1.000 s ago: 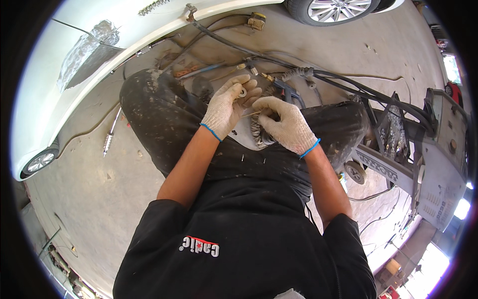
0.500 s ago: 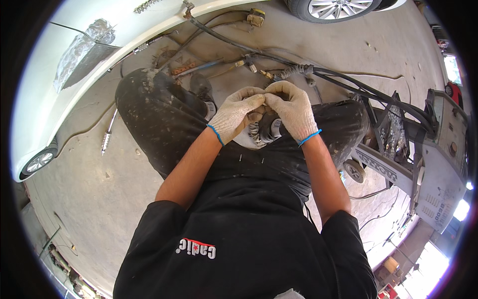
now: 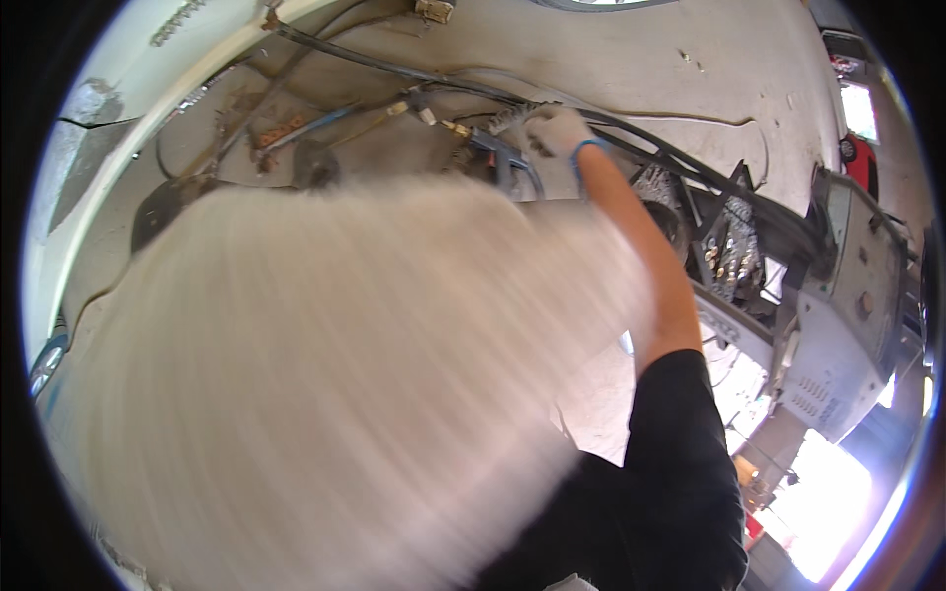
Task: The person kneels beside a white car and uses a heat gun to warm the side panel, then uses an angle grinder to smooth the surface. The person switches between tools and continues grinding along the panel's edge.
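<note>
Stretching to the upper centre, the right hand (image 3: 554,133) is clenched around a black hose (image 3: 680,163) on the concrete floor (image 3: 709,69). The left hand (image 3: 325,394) is one pale blur; its fingers cannot be told.

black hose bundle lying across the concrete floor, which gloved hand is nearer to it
Right. The white-gloved right hand touches the black hose bundle; the left hand is a large pale blur close to the camera, away from it.

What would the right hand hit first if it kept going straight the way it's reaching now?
The right hand reaches up-left and already sits at the black hoses on the concrete floor. Straight on, it would likely meet the brass hose fitting first, though depth is unclear.
</note>
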`<action>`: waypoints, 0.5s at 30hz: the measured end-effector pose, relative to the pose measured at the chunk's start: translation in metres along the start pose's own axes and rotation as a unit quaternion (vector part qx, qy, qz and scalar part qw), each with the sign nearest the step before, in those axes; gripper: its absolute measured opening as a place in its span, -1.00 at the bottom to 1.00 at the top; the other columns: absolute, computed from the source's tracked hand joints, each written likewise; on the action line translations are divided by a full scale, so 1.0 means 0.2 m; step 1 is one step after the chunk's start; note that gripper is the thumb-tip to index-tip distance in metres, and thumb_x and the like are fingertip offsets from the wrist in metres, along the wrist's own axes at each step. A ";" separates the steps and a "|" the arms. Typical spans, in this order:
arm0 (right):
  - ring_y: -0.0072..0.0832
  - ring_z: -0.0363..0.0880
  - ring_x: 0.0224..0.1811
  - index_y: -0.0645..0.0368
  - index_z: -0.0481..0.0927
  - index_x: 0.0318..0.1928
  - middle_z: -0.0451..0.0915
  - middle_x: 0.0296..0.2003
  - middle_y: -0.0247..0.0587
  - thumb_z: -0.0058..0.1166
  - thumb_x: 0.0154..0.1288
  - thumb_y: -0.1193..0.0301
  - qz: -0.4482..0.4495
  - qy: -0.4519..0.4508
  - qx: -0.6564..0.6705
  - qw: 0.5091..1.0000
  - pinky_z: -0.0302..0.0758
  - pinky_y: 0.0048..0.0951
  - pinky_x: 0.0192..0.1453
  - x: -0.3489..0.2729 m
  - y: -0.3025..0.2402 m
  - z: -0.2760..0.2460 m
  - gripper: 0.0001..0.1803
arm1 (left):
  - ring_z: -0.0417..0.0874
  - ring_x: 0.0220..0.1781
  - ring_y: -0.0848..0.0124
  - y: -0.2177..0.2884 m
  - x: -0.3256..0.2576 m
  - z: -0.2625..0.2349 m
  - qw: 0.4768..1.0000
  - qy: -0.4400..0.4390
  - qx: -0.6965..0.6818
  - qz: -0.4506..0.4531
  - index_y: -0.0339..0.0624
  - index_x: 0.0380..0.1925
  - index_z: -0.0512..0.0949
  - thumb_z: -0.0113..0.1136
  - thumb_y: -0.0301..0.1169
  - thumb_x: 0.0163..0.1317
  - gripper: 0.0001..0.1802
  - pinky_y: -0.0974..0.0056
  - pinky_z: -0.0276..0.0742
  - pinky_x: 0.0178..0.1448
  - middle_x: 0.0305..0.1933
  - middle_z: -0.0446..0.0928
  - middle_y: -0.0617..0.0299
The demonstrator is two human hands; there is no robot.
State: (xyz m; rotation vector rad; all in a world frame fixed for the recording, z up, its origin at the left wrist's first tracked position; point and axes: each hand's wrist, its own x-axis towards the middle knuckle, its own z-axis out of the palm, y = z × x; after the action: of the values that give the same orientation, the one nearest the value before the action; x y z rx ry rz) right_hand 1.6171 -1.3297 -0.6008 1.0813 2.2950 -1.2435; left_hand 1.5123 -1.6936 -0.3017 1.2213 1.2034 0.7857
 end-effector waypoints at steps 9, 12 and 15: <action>-0.04 0.61 0.16 0.38 0.58 0.08 0.60 0.10 0.25 0.20 0.09 0.18 0.227 0.010 -0.091 0.970 0.55 -0.14 0.22 -0.03 0.48 0.79 -0.38 | 0.49 -0.45 0.49 -0.32 0.29 -0.04 0.968 -0.228 0.102 -0.009 -0.17 -0.29 0.51 0.14 -0.42 0.34 -0.93 0.37 0.38 -0.41 -0.40 0.51 0.27; -0.10 0.68 0.04 0.39 0.59 0.05 0.65 0.01 0.19 0.37 -0.07 0.11 0.281 0.090 -0.067 0.953 0.58 -0.15 0.12 0.23 0.62 0.63 -0.27 | 0.51 -0.44 0.46 -0.39 0.35 -0.09 0.966 -0.230 0.117 0.002 -0.16 -0.30 0.52 0.15 -0.43 0.32 -0.94 0.35 0.41 -0.40 -0.41 0.52 0.25; -0.15 0.70 -0.07 0.26 0.67 -0.06 0.70 -0.15 0.04 0.40 -0.13 0.14 0.174 0.147 -0.102 0.968 0.60 -0.17 -0.01 0.27 0.70 0.70 -0.39 | 0.54 -0.44 0.43 -0.44 0.33 -0.09 0.961 -0.247 0.124 -0.009 -0.15 -0.30 0.52 0.15 -0.43 0.31 -0.95 0.33 0.43 -0.39 -0.42 0.52 0.22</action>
State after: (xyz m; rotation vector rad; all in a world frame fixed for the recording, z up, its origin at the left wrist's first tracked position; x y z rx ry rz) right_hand 1.6749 -1.3715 -0.7933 1.5917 2.2373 -0.7356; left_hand 1.4979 -1.6467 -0.4012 1.5001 0.9110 0.2854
